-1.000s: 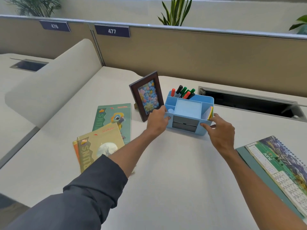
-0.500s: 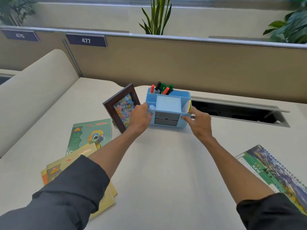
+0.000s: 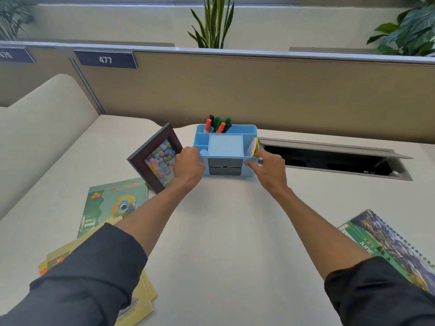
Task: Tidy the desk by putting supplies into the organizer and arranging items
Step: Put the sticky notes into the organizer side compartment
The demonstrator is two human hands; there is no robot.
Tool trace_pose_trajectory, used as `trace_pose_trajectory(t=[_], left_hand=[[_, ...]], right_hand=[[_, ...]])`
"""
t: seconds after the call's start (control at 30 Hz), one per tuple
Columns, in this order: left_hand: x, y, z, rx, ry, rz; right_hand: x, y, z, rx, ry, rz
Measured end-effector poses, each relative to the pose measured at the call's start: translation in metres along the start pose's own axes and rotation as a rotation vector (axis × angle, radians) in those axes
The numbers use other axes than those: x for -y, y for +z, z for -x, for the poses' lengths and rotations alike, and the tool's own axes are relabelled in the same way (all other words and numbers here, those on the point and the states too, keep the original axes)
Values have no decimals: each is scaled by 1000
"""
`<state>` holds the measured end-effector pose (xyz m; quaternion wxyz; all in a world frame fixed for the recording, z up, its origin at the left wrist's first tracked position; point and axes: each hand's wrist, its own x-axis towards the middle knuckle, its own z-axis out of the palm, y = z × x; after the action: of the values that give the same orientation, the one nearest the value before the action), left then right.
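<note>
Now, near the desk's (image 3: 223, 231) far edge, I clasp the blue organizer (image 3: 226, 147) with left hand (image 3: 189, 162) and right hand (image 3: 268, 167), best slid level so the markers (image 3: 217, 124) stay upright.

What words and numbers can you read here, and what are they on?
"477": dark sign on the divider.
"476": next sign to its left, blurry and cut off.
"NEW": green parrot book.
"JUNE": calendar.
Red title on the green book, yellow book's print, calendar dates: too blurred.
</note>
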<state>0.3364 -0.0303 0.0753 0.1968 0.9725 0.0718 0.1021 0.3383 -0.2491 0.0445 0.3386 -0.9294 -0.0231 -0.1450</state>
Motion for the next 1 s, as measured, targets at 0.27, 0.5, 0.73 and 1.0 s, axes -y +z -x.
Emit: trace_pose_trajectory(t=[0.27,0.5,0.73,1.0], left_hand=[[-4,0,-29,52,-38,-133],[-9,10,-56,117,-15,-217],[-14,21,-76,107,-4,-248],[-15,27,-92,97,-1,-272]], right_hand=[[14,24,-22,-17,29,104],[14,33,-44,-7,49,158],[8,38,-62,-10,54,183],[5,39,-77,-4,49,224]])
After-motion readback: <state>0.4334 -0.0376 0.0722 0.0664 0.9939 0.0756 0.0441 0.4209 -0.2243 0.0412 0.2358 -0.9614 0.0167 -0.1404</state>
